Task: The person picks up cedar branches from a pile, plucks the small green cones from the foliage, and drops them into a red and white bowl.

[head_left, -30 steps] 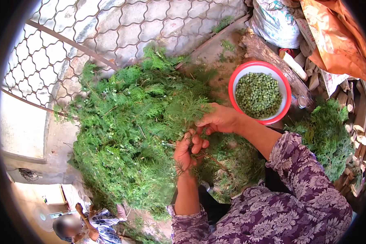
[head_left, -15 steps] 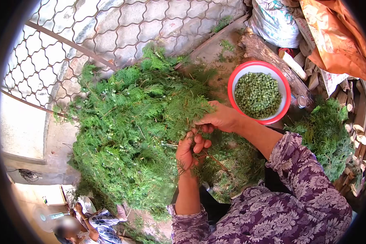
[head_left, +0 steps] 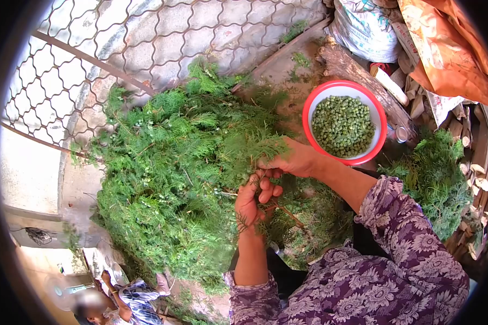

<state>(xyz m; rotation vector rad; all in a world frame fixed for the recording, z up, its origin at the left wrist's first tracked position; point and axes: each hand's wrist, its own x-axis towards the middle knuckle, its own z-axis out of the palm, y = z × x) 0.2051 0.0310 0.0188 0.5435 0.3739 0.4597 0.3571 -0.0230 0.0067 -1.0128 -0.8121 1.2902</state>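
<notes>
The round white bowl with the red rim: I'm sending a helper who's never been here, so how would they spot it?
Start at the large heap of feathery green branches. To its right in the view lies a rough brown log, and beside that sits the round white bowl. Its red rim and fill of small green pieces set it apart from the brown wood.

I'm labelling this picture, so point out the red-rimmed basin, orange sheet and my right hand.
Basin (head_left: 339, 91), head view: inner wall.
Orange sheet (head_left: 454, 50), head view: middle.
Right hand (head_left: 296, 157), head view: back.
</notes>
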